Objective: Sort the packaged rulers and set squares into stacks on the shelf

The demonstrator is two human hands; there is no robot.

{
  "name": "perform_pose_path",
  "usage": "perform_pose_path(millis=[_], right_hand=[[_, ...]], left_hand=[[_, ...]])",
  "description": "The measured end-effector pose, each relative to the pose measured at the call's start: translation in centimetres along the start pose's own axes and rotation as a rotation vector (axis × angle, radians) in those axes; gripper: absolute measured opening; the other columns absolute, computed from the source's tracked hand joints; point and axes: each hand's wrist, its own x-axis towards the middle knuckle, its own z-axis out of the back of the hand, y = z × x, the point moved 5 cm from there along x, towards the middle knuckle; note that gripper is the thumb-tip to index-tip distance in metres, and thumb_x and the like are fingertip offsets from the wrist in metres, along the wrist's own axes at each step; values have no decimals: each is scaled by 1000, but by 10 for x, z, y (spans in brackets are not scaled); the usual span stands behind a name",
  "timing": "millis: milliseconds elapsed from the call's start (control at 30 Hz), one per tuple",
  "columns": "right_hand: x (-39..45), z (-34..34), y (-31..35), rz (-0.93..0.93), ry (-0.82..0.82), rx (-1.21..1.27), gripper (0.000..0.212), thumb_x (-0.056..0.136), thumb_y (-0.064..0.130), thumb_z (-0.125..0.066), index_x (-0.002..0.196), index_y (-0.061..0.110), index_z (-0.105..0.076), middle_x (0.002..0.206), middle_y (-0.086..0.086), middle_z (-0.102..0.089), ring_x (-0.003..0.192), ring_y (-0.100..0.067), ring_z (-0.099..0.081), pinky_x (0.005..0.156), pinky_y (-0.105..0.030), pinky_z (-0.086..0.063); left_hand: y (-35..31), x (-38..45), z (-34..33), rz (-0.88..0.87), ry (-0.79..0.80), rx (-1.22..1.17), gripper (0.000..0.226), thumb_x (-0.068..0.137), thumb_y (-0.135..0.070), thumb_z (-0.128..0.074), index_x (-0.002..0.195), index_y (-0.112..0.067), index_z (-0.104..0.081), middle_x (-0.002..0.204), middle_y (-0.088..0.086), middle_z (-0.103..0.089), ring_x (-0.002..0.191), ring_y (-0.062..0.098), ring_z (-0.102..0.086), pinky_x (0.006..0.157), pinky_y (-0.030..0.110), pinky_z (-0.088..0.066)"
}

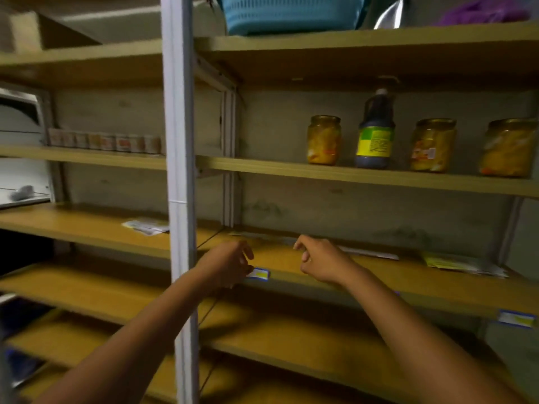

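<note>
**Two empty hands at the shelf edge**

Two bare hands reach forward over the front edge of a wooden shelf. The left hand hovers with fingers loosely curled and thumb near the fingertips, holding nothing; a blue and yellow price label on the shelf edge sits just beside its thumb. The right hand is likewise half curled, fingers bent inward, and empty.

Just beyond the right hand, a long packaged ruler lies flat on the shelf board, running from behind the knuckles off to that hand's right. A second thin strip lies farther back between the two hands, near the rear wall; blur keeps me from telling what it is. Well to the right of the right hand lies a flat pile of yellow-printed packets. To the left of the left hand, past a white upright post, another small pile of packets rests on the neighbouring board.

Above the hands, the next shelf up carries three jars of yellow preserves and a dark bottle. Higher still sits a blue plastic basket.
</note>
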Motion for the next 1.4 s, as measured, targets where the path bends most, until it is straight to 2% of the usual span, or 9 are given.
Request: perform_pose_path(millis=[233,400,600,800,933,1100,1267,1400], right_hand=[[45,-60,142,61,44,67,33,87,20,-61,117,29,-53,102,6,-61,95,-16,-59,84,-40,-54],[85,-88,210,111,31,75,31,85,18,-65,112,26,-53,97,4,-62,91,-18,-61,82,-43,-56],[151,-130,277,201,76,54,41,88,13,-63,124,27,-50,101,1,-61,89,-18,-60,81,-42,-57],[225,-167,311,239,116,99,43,89,15,-63,128,27,-49,108,-1,-60,89,-18,-59,77,-37,-54],[270,-189,321,246,125,95,41,89,17,-64,125,28,-50,119,-4,-60,93,-19,-55,64,-26,-44],[315,-209,318,166,123,73,40,88,20,-65,124,27,-50,114,-2,-61,96,-24,-60,72,-33,-48],[360,-225,312,63,61,41,36,84,19,-64,117,26,-53,113,-4,-65,97,-26,-63,82,-41,-54],[384,-234,297,-77,30,54,35,83,19,-64,117,26,-58,112,-1,-65,98,-22,-63,83,-37,-53]], left_hand=[[133,-46,60,61,19,11,23,83,-23,-73,104,-23,-63,99,-3,-68,88,11,-66,80,34,-59],[201,-54,86,122,17,15,28,85,-19,-71,111,-20,-61,103,-2,-67,91,12,-65,81,34,-59],[283,-41,111,203,17,-48,28,85,-18,-70,111,-20,-60,104,-1,-66,90,11,-65,79,32,-59],[358,-11,144,219,-26,30,28,86,-22,-71,112,-19,-61,108,0,-67,94,13,-64,83,32,-58],[403,17,160,210,-48,86,28,86,-26,-71,112,-19,-63,105,0,-69,90,14,-64,79,30,-55],[453,54,154,195,-13,76,28,85,-29,-72,111,-21,-63,102,-2,-70,84,12,-63,72,28,-53],[496,104,144,107,4,61,26,85,-26,-72,109,-22,-64,101,-3,-69,85,12,-62,74,30,-54],[531,143,132,49,69,7,21,85,-15,-67,105,-23,-65,100,-1,-71,86,15,-66,74,32,-56]])
